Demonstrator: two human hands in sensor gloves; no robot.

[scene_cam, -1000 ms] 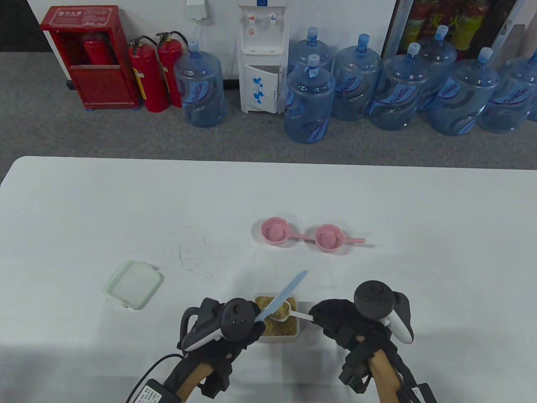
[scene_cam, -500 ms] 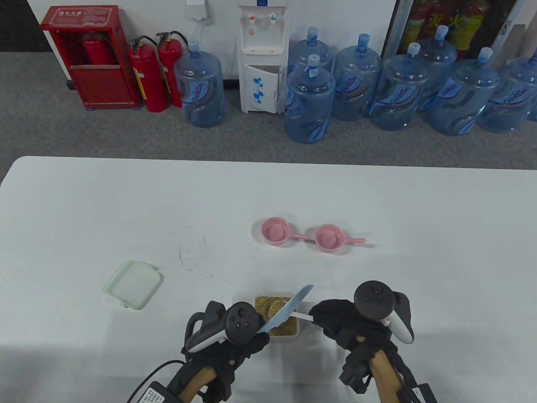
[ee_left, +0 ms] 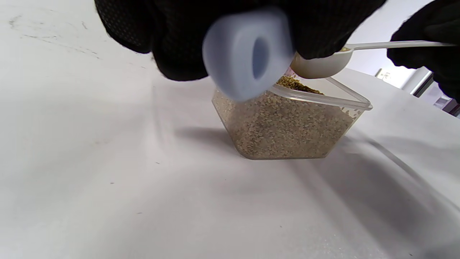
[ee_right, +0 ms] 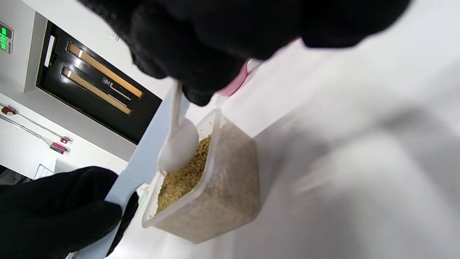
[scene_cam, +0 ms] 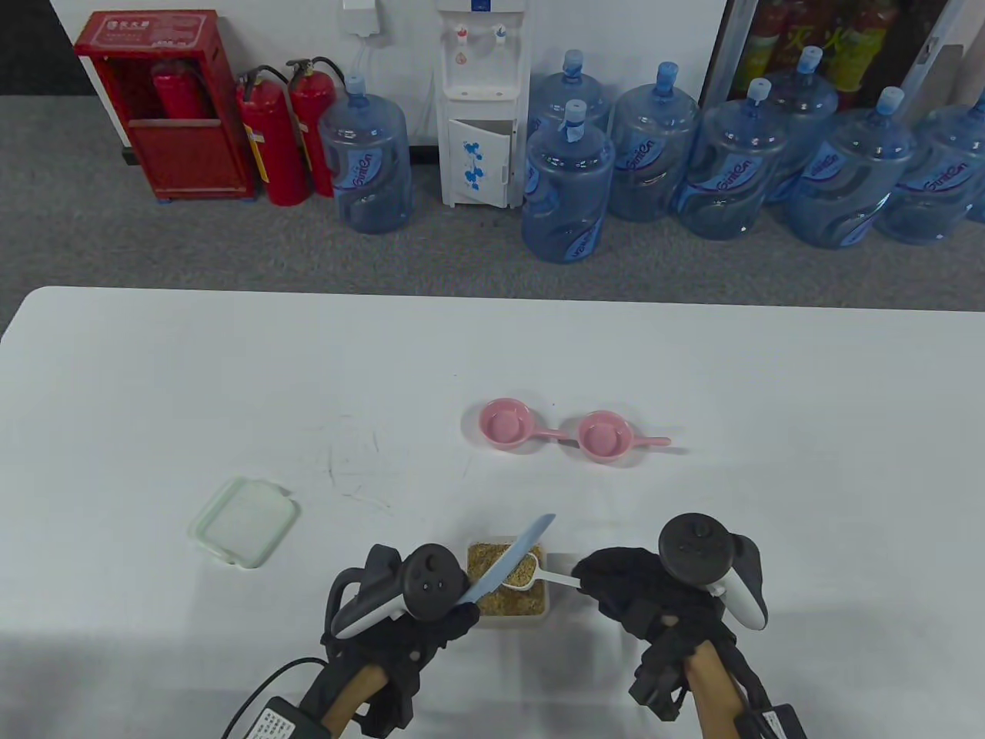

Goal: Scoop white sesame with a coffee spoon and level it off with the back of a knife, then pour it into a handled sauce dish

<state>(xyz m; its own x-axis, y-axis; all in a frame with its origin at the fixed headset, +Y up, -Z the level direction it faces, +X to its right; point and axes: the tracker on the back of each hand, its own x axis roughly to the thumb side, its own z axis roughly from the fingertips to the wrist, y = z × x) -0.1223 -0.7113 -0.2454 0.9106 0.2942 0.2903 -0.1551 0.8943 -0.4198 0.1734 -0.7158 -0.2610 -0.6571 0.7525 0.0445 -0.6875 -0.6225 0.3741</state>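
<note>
On the white surface [scene_cam: 154, 369] sit two pink handled sauce dishes [scene_cam: 505, 424] side by side, handles pointing to 3 o'clock, one clear tub of sesame [scene_cam: 508, 585] at 6 o'clock from them, and one lid [scene_cam: 243, 521] off at the tub's 9 o'clock. The left hand [scene_cam: 419, 616] grips one pale blue knife [scene_cam: 509, 559], its long axis running from 7 to 1 o'clock across the tub. The right hand [scene_cam: 627, 585] pinches one white coffee spoon [scene_cam: 539, 575], bowl pointing to 9 o'clock, over the sesame.

The tub [ee_left: 287, 118] is looking like clear glossy plastic. The spoon [ee_left: 323, 63] and knife [scene_cam: 512, 560] are showing smooth plastic; the gloves [ee_left: 179, 36] are looking like matt black knit cloth.
</note>
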